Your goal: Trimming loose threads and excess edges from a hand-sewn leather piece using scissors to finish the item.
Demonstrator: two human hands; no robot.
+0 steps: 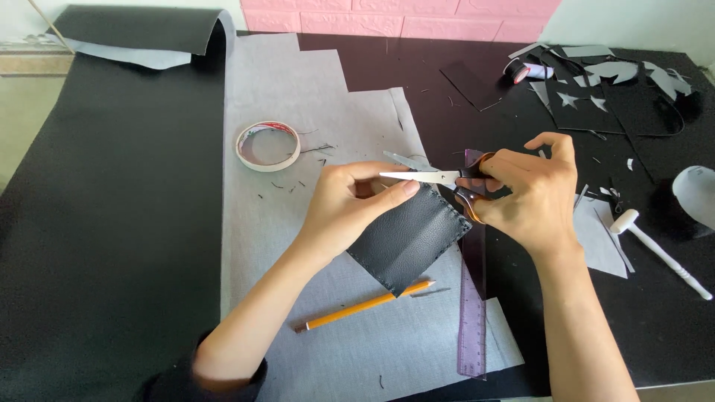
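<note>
Scissors at leather piece edge

Black worktop [112,223], grey sheet [298,97] over it. Left hand [346,208] pinches dark stitched leather piece [406,238] at its top edge, fingers [402,190] closed on it. Right hand [529,193] grips scissors [439,177], blades slightly parted just above the leather. Pencil [365,305], purple ruler [473,313], tape roll [268,146] nearby. Leather's upper corner hidden behind left hand.

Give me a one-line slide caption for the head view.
Right hand works open scissors at the stitched black leather piece held by the left hand.

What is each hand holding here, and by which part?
Left hand pinches the black leather piece at its top edge; right hand holds open scissors by their handles.
</note>
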